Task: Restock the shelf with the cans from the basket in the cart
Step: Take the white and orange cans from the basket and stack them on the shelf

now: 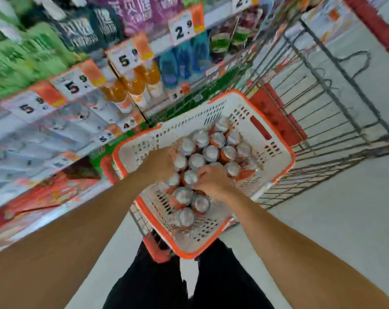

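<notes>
Nearest the viewer, below the basket [278,152], a person's dark trousers [149,286] stand on pale floor [345,219], and two bare forearms reach forward over the basket's near rim. The basket is white plastic with an orange rim and perforated walls, sitting in the seat end of a wire cart [336,103], its long axis running from near-centre up toward the far right. Inside the basket the cans [211,152] stand upright, their long axes vertical and silver tops facing the camera, packed side by side and touching; orange shows on their sides. The right hand [213,182] lies over the near-middle cans with fingers curled down onto one can top [190,176], its grip closing on that can, though blur hides how far the fingers wrap. The left hand [161,166] reaches in at the basket's left side with fingers bent down among the cans there; whether its grip holds one I cannot tell. Beyond the basket's right end the cart's wire cage stretches away, with a red panel [276,117] against it. Left of the basket and beyond it rises the shelf [218,16], blurred, with white-and-orange price tags [122,59] along its edges, orange-drink bottles [135,85], blue bottles [184,61], and green packs [33,52] higher up.
</notes>
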